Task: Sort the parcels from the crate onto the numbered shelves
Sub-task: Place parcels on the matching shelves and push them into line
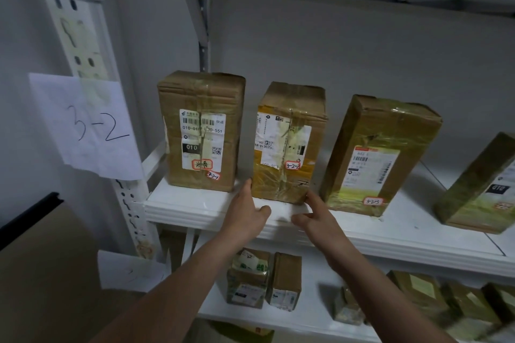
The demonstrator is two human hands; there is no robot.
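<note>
A brown taped parcel (289, 145) marked 3-2-2 stands upright on the white shelf (189, 209), second from the left. My left hand (248, 210) lies against the bottom of its left side, fingers stretched forward and thumb spread over the shelf edge. At the parcel's lower right corner, the fingertips of my right hand (313, 216) touch it, thumb pointing left. Neither hand wraps around the parcel. To its left stands parcel 3-2-1 (202, 131); on its right, parcel 3-2-3 (379, 156) leans slightly.
A paper sign reading 3-2 (86, 125) hangs on the left upright post. Another parcel (482, 189) tilts at the far right of the same shelf. The shelf below holds several small parcels (263, 280). A large brown box (41, 273) sits at lower left.
</note>
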